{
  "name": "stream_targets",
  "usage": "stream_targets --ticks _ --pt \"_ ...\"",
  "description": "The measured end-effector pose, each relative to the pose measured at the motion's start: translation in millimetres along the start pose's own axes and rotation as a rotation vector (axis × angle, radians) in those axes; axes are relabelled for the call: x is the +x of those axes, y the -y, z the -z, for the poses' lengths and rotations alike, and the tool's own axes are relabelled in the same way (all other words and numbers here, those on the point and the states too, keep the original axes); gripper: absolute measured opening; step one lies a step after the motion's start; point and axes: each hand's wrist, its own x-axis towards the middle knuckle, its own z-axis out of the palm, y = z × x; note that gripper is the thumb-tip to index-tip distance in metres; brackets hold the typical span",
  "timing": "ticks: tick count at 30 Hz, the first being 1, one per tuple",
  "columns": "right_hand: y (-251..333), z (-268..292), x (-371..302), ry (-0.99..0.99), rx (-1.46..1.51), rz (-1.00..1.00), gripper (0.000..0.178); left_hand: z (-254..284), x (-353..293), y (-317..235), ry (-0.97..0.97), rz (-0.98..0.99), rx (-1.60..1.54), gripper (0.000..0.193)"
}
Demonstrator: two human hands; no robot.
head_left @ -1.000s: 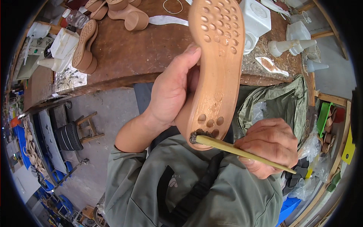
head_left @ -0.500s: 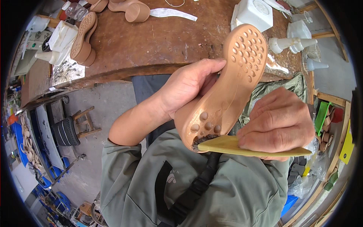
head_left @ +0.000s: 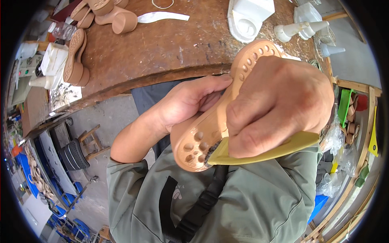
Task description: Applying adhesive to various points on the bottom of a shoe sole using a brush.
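A tan shoe sole (head_left: 210,123) with round dimples at both ends is held tilted over my lap, in front of the table edge. My left hand (head_left: 182,101) grips it by the side, thumb along the near edge of its middle. In my right hand (head_left: 283,105) is a brush with a flat yellow handle (head_left: 263,156). Its dark bristles (head_left: 212,152) press on the heel end, beside the dimples there. The dimpled surface looks wet and shiny around that end. My right hand covers much of the sole's middle and toe part.
The brown worktable (head_left: 174,46) bears more tan soles (head_left: 123,22), one standing sole (head_left: 75,60), a white strip (head_left: 162,17), a white plastic container (head_left: 247,24) and white nozzle-topped bottles (head_left: 289,31). A wooden stool (head_left: 91,141) stands on the floor to the left.
The brush has shifted over the heel end, and my right hand has come left and up across the sole. The sole has moved slightly left. My left hand keeps its grip.
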Motion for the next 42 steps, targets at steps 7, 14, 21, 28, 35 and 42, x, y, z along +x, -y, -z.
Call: stream_targets --ticks 7,14,21,28,35,42 --pt "9.5 16.3 -20.9 0.019 0.009 -0.102 0.019 -7.0 -3.6 0.5 -0.067 0.021 -0.011 0.037" --pt "13.5 26.9 -68.6 -0.088 -0.06 -0.208 0.035 -14.0 -5.6 -1.5 -0.206 0.051 0.212 0.042" --pt "48.0 7.1 -77.1 -0.701 -0.481 -0.408 0.013 -14.9 -9.2 -6.4 -0.18 -0.113 0.317 0.054" --pt "30.5 -20.8 -56.2 -1.092 -0.66 -0.405 0.013 -23.9 -12.3 3.5 -0.207 -0.445 0.578 0.069" --pt "0.7 -25.5 -55.7 -0.702 -1.025 -0.061 0.027 -4.5 -17.4 -4.0 -0.244 -0.503 0.492 0.069" --pt "-8.6 -14.4 -62.9 -1.268 -0.567 -0.365 0.018 20.1 -13.7 -11.5 -0.053 -0.431 0.249 0.064"
